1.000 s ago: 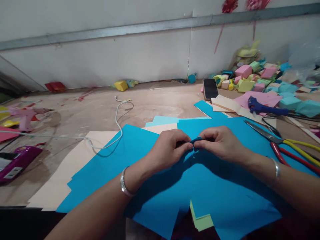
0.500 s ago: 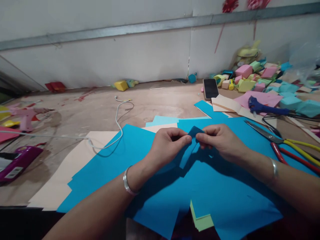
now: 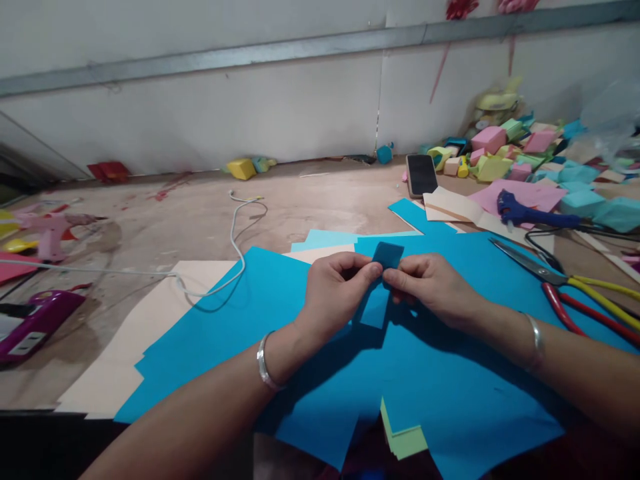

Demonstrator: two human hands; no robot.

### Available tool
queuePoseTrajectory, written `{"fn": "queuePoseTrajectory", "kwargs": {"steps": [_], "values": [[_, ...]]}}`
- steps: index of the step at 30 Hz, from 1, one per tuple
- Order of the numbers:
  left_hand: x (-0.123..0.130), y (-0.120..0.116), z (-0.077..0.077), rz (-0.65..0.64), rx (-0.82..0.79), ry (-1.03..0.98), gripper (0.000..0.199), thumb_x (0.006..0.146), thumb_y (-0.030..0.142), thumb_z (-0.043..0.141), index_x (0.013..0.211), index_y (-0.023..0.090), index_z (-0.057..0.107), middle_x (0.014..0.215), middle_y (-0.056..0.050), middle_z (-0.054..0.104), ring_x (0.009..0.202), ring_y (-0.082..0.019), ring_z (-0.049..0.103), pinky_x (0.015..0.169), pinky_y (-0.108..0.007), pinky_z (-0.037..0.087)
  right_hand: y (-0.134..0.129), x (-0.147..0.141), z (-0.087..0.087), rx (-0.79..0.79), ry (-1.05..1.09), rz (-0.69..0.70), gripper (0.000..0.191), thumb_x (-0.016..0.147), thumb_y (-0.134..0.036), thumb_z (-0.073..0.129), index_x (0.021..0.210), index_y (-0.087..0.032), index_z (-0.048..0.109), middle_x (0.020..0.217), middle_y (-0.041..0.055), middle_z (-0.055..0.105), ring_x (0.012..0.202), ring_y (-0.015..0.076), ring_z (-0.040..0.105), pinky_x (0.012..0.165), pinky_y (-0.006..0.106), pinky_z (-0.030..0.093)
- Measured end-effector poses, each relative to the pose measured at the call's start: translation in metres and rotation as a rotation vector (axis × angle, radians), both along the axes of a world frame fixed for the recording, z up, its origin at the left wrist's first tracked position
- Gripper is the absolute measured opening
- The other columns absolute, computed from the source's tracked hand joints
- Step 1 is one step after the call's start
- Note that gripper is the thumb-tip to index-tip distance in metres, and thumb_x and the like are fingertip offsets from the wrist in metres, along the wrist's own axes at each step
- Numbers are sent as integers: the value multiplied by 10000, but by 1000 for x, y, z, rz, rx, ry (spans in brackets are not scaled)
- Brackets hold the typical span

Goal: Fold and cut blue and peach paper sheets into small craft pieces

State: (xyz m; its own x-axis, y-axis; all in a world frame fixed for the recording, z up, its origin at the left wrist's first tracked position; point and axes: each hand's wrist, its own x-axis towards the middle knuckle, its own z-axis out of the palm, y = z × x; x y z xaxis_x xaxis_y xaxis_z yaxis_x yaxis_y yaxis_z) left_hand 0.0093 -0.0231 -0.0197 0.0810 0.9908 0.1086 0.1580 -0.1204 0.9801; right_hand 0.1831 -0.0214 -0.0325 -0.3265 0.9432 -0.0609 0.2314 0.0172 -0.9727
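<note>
Between my two hands is a small blue paper strip point(image 3: 376, 303), held upright and slightly tilted above larger blue paper sheets point(image 3: 475, 373). My left hand point(image 3: 340, 283) pinches its left edge between thumb and fingers. On the opposite edge, the thumb and fingers of my right hand point(image 3: 425, 283) press together on the strip; those fingertips are partly hidden behind it. Peach paper point(image 3: 115, 353) shows from under the blue sheets at the left, and green paper point(image 3: 407, 441) sticks out at the front edge.
Scissors point(image 3: 545, 270) and red-handled pliers point(image 3: 560, 307) lie right of my right hand. Behind them are a blue glue gun point(image 3: 540, 217), a phone point(image 3: 421, 176) and a heap of folded paper pieces point(image 3: 530, 153). A white cable point(image 3: 233, 240), pink glue gun point(image 3: 47, 233) and purple power strip point(image 3: 43, 323) are left.
The strip has turned so its flat face shows more fully, with its top end standing higher between my fingers. My right hand has shifted slightly left; both hands keep hold.
</note>
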Motion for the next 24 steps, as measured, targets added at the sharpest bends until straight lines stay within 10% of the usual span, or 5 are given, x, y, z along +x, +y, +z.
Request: {"fn": "queuePoseTrajectory", "kwargs": {"steps": [12,24], "values": [[-3,1,-2,-235,-82,29,306,819,368,674,634,168,537,557,44,417,527,-81,338,477,-240,263,-2,4,2,-25,-37,-13,509,738,-572,712,461,-187,528,459,25,559,408,78,376,408,261,221],[0,-4,-4,-109,49,80,329,841,343,649,605,171,498,555,53,377,544,-82,318,499,-252,260,-9,-2,4,-166,19,113,473,764,-517,713,498,-185,506,460,4,574,370,55,387,377,226,238]]}}
